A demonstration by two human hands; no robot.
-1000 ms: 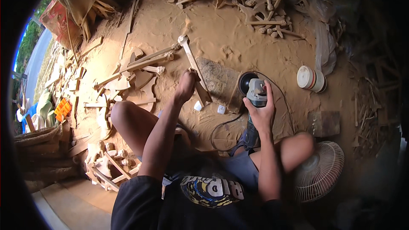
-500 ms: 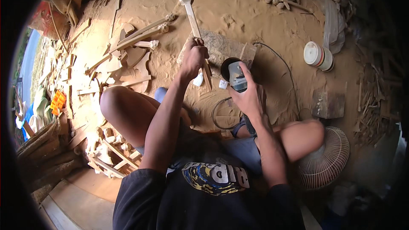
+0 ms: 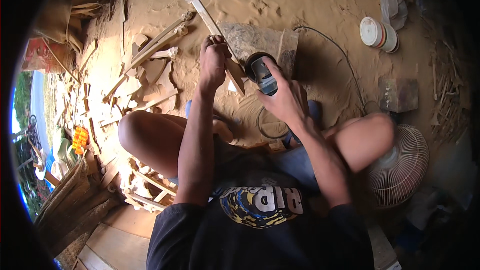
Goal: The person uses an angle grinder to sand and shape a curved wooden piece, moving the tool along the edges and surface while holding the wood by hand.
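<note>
My left hand (image 3: 214,65) is closed round a long, pale carved wooden stick (image 3: 205,14). A knobbed end points away from me, and the flat, pointed end reaches down past my fist. My right hand (image 3: 287,96) grips a corded angle grinder (image 3: 265,77), fingers over its grey head. Its round black disc or guard is up against the stick's edge near the pointed end; whether they touch, I cannot tell. Beneath both lies a worn, dusty wooden block (image 3: 282,45). A small white thing (image 3: 232,86) shows partly behind the stick's tip.
Carved wooden sticks (image 3: 160,42) and flat offcuts lie on the dusty ground at left. A lidded white tub (image 3: 371,32) and a squarish block (image 3: 398,95) stand at right. The black cord (image 3: 334,50) curves past the wooden block. A round wire fan guard (image 3: 400,167) is beside my right knee.
The stick's pointed end and the grinder's disc have come together, where a gap showed before. The stick tilts more to the left. The whole view has shifted slightly.
</note>
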